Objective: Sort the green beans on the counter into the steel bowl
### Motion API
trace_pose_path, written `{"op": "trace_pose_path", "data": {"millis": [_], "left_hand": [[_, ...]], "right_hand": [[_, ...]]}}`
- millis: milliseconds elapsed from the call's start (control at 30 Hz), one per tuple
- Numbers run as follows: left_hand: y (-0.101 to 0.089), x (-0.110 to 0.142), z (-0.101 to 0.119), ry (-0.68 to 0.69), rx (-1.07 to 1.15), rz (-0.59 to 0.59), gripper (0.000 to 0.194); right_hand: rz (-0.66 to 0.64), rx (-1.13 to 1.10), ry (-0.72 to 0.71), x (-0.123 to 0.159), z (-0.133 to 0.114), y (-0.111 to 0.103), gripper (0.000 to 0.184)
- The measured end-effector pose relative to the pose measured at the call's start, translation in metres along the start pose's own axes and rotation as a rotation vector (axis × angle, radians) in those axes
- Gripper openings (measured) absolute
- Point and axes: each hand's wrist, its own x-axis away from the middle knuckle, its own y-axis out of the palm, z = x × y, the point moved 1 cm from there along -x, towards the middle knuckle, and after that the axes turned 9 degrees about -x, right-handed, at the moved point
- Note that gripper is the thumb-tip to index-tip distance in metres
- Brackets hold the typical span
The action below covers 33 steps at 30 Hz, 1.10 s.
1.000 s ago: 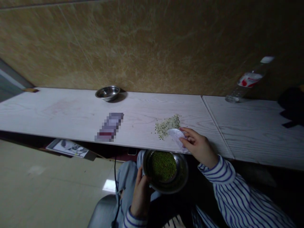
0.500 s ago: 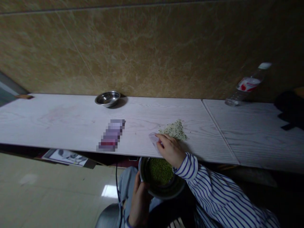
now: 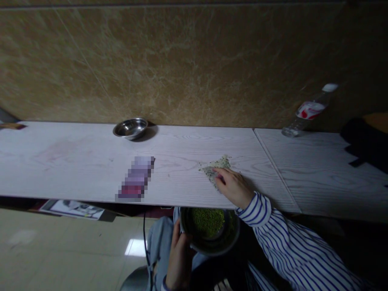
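Down low, nearest the body, the left hand [image 3: 178,258] is gripping a metal bowl [image 3: 234,238] by its rim, thumb lying over the edge. The bowl is sitting just below the front edge of the table [image 3: 182,145], and green beans [image 3: 209,222] are covering part of its bottom. Beyond it, the right hand [image 3: 235,186], coming out of a striped sleeve [image 3: 256,210], is reaching over the tabletop; its thumb and index finger are holding a thin, see-through sheet [image 3: 210,173]. This sheet is lying over part of a small patch of pale and green grains [image 3: 224,162], which is spreading out behind the fingers. Well to the left, a pixelated purple item [image 3: 136,176] is lying flat. Farther back, a smaller metal bowl [image 3: 131,129] is resting near the marbled wall [image 3: 182,60], while a clear bottle [image 3: 311,110] with a white cap is standing at the right.
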Motion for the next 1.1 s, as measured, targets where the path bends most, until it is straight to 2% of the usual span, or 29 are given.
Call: {"op": "trace_pose_path", "data": {"millis": [100, 200, 267, 433, 533, 600, 733, 900, 1100], "left_hand": [[0.003, -0.001, -0.003, -0.008, 0.033, 0.002, 0.069], [0.007, -0.003, -0.006, 0.022, 0.048, 0.039, 0.065], [0.008, -0.004, -0.006, 0.024, 0.025, 0.062, 0.063], [0.007, -0.006, -0.003, -0.026, -0.031, 0.014, 0.07], [0.003, -0.006, -0.003, -0.029, -0.041, 0.013, 0.065], [0.0, -0.006, -0.003, -0.03, -0.016, -0.008, 0.057], [0.0, -0.007, -0.003, -0.014, 0.012, -0.019, 0.049], [0.006, -0.006, 0.002, -0.014, 0.012, -0.048, 0.055], [0.008, -0.004, 0.004, 0.0, 0.005, -0.029, 0.058]], "right_hand": [[0.021, -0.09, 0.049, -0.001, 0.005, -0.011, 0.033], [0.069, -0.229, 0.145, -0.007, 0.021, -0.031, 0.033], [0.11, -0.324, 0.205, -0.016, 0.041, -0.049, 0.034], [0.191, -0.468, 0.363, -0.051, 0.107, -0.089, 0.031], [0.222, -0.448, 0.384, -0.073, 0.136, -0.097, 0.029], [0.222, -0.436, 0.388, -0.084, 0.147, -0.096, 0.028], [0.142, -0.448, 0.373, -0.093, 0.146, -0.084, 0.027], [-0.021, -0.514, 0.341, -0.091, 0.123, -0.064, 0.025], [-0.118, -0.541, 0.321, -0.084, 0.099, -0.051, 0.027]]}}
